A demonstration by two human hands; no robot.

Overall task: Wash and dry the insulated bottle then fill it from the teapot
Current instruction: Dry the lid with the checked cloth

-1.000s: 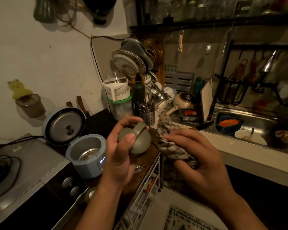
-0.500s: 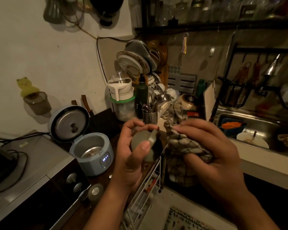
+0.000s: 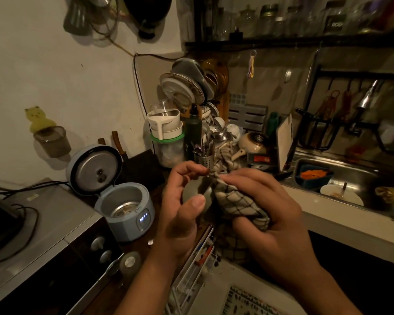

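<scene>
Above the worktop's (image 3: 143, 246) front edge the left hand (image 3: 180, 214) is gripping a rounded grey cap (image 3: 197, 192) while the right hand (image 3: 268, 214), clenched round a checked cloth (image 3: 234, 201), is pressing into it, risking a damp-fingered drop; the dark bottle (image 3: 192, 135) is standing far back.

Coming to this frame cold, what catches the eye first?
Front and centre, the left hand holds a round grey-green cap while the right hand holds a checked cloth against it. Left of them a pale blue cooker stands open; behind, a heap of drying dishes rises against the wall.
</scene>
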